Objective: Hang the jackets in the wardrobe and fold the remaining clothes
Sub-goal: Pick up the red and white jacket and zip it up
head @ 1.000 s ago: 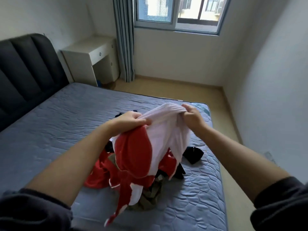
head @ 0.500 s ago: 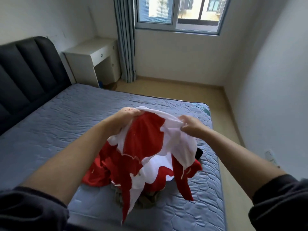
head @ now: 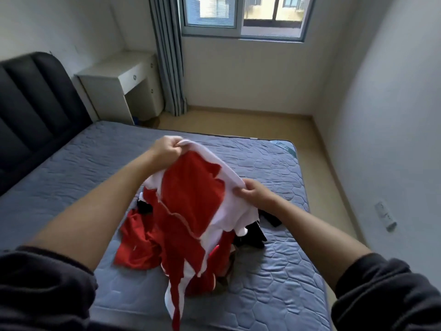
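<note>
Left hand [head: 165, 149] and right hand [head: 254, 192] pinching red-white garment [head: 193, 187] edge; clothes pile [head: 148, 244] lying unfolded on mattress [head: 71, 168]; task looking barely begun.

A grey mattress [head: 71, 177] abutted a black headboard [head: 31, 103], with a white desk [head: 119, 75], curtain [head: 169, 56] and window [head: 243, 17] beyond.

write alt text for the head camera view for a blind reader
A person's left hand and right hand each grip the white edge of a red and white fabric garment, holding it up over a heap of red and black clothes on a grey quilted mattress. Behind stand a black padded headboard, a white desk and a window.
</note>
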Action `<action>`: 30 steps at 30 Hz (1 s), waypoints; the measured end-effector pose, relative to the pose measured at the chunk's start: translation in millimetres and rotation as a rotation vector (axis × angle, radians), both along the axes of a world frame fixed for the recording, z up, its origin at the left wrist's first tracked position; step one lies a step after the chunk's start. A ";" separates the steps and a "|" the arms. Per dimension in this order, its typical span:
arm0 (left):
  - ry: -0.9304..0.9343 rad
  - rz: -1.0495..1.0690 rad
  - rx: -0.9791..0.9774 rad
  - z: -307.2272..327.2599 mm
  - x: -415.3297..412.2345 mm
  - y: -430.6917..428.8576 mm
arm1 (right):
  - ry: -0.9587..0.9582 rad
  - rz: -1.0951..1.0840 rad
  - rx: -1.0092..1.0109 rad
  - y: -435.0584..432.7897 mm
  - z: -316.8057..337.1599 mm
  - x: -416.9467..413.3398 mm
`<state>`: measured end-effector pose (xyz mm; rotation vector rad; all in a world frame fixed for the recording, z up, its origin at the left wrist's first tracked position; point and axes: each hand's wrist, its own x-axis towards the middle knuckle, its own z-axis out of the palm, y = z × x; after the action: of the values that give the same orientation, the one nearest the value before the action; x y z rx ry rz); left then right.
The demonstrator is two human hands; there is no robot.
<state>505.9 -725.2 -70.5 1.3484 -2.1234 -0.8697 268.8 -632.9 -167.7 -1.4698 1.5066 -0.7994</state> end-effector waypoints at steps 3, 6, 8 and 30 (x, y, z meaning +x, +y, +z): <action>-0.351 0.078 -0.022 -29.6 28.5 -17.5 | -0.198 -0.103 -0.047 -6.6 19.3 10.9; -0.439 0.062 -0.034 -59.5 26.2 -16.2 | -0.339 -0.146 -0.004 -14.1 35.6 31.8; -0.306 0.067 -0.107 -70.0 18.1 -9.6 | -0.357 -0.275 0.013 -21.5 46.9 40.6; 0.193 -0.084 -0.179 -42.4 -24.7 14.5 | -0.085 -0.709 0.112 15.6 91.1 -31.6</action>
<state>481.2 -710.7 -112.9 1.0490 -2.0647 -0.7876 237.3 -617.3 -76.7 -0.7898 1.9928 -1.1411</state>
